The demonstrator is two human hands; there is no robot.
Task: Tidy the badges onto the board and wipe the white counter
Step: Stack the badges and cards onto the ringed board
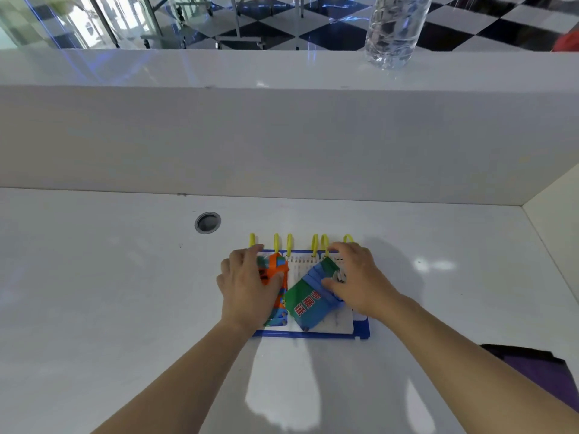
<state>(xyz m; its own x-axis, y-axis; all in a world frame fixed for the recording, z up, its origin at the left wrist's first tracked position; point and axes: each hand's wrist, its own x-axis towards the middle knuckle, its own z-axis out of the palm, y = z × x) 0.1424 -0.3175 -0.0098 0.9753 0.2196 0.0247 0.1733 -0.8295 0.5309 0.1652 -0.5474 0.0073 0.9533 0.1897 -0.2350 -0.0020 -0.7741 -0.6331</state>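
1. Low in the middle of the frame, your two hands sit over the board (360, 332), a blue-edged flat panel lying on the white surface (125, 308).
2. Your left hand (247, 286) lies flat over the orange badges (275, 270) at the board's left side, fingers fairly straight and pressing down rather than curling round them.
3. Your right hand (357, 280) has its fingers bent down onto the green and blue badges (310, 303); the thumb and fingertips close on a small grey part at the top of that stack, so it is grasping the stack there.
4. The green and blue badges lie tilted across the middle of the board, with red characters showing on the top card.
5. Yellow rings (289, 244) stand in a row along the board's far edge, just above your fingertips.
6. A round grey grommet (207, 222) is set into the surface to the upper left of the board, well apart from it.
7. A clear plastic bottle (394, 29) stands on the raised ledge at the upper right of the frame.
8. A dark purple cloth (539, 371) lies on the surface at the lower right, partly behind your right forearm.
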